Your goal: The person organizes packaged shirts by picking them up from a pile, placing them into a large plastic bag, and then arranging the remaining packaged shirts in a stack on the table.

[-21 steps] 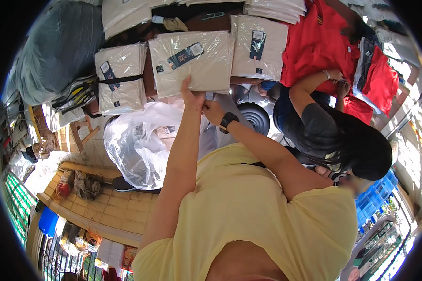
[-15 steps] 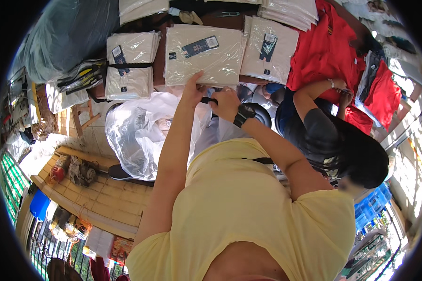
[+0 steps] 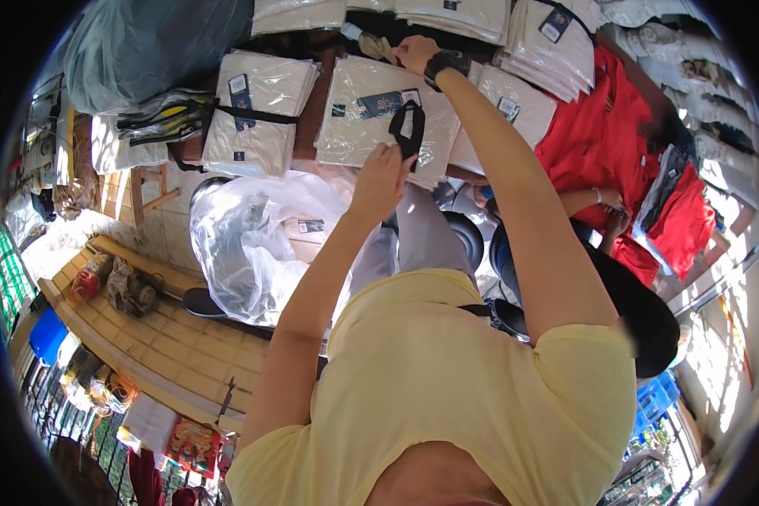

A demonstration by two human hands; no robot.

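Observation:
A stack of beige garments in clear plastic bags (image 3: 358, 139), with a dark tag on top, lies in front of me on the table. My left hand (image 3: 381, 179) is closed on a black strap (image 3: 407, 126) that stands in a loop over the near right part of the stack. My right hand (image 3: 417, 55) reaches past the stack's far edge with its fingers curled, beside a crumpled tan cloth (image 3: 376, 46). What those fingers hold, if anything, I cannot make out. Left of it, another bagged stack (image 3: 257, 118) has a black strap around it.
More bagged stacks (image 3: 552, 42) line the table's far side. Red garments (image 3: 594, 126) lie at the right, where a co-worker's hands (image 3: 611, 207) rest. A clear plastic sack (image 3: 253, 244) stands below the table edge. A yellow bench (image 3: 160, 337) is at the lower left.
My right hand has moved from the stack's near edge to beyond its far edge. My left hand has let go of that edge and now grips the black strap, raised in a loop.

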